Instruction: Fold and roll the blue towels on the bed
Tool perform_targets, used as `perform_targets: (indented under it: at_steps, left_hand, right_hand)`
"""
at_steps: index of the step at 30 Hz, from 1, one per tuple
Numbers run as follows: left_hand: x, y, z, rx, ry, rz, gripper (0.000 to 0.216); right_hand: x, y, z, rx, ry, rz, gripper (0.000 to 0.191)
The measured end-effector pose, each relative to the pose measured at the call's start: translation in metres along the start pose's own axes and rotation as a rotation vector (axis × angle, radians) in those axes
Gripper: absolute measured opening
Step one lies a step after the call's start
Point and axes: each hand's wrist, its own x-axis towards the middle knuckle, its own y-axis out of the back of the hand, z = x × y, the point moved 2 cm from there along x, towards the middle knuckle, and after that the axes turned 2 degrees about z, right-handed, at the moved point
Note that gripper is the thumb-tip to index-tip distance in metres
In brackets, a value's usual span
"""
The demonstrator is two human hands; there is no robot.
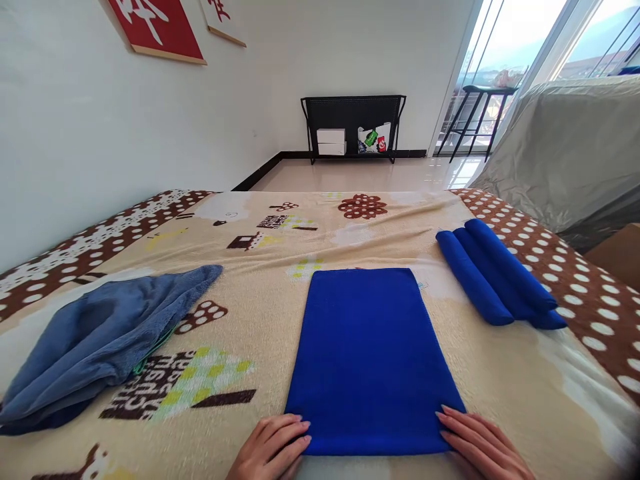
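Observation:
A blue towel [373, 353] lies flat in the middle of the blanket, folded into a rectangle. At its near left corner, my left hand [275, 445] is closed on the edge, fingers on top and thumb hidden. My right hand [480, 441] grips the near right corner in the same way. Between the two hands, the near edge looks slightly raised. To the right lie several blue rolled towels [500, 273], side by side. A crumpled grey-blue cloth [110, 333] with a green cord rests at the left.
A patterned blanket [260, 300] with brown dotted borders covers the bed. Beyond it, a black rack [355, 117] holds white boxes against the wall. At the right stand a covered piece of furniture [585, 147] and a black stool [480, 110] by the window.

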Motion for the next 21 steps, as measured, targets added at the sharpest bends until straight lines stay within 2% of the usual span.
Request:
perform_targets:
  at_steps: [3, 7, 10, 12, 15, 18, 21]
  left_hand:
    - [0.007, 0.005, 0.003, -0.041, 0.179, -0.003, 0.017]
    - [0.021, 0.001, 0.006, -0.011, 0.200, -0.029, 0.013]
    - [0.026, -0.006, 0.007, 0.104, 0.230, 0.022, 0.021]
    - [0.027, -0.013, 0.012, 0.205, 0.290, 0.080, 0.028]
    - [0.028, -0.026, 0.027, 0.302, 0.385, 0.155, 0.034]
    - [0.025, -0.038, 0.038, 0.345, 0.456, 0.197, 0.034]
    - [0.017, -0.041, 0.035, 0.364, 0.463, 0.248, 0.026]
  right_hand:
    - [0.002, 0.000, 0.003, 0.022, -0.179, 0.072, 0.018]
    - [0.004, -0.012, 0.002, -0.004, -0.345, 0.113, 0.022]
    - [0.000, -0.021, 0.000, -0.102, -0.396, 0.130, 0.020]
    - [-0.003, -0.025, -0.004, -0.193, -0.383, 0.157, 0.019]
    - [-0.001, -0.031, -0.017, -0.262, -0.279, 0.147, 0.023]
    - [0.007, -0.033, -0.025, -0.220, -0.180, 0.139, 0.028]
    - [0.013, -0.029, -0.024, -0.132, -0.168, 0.192, 0.025]
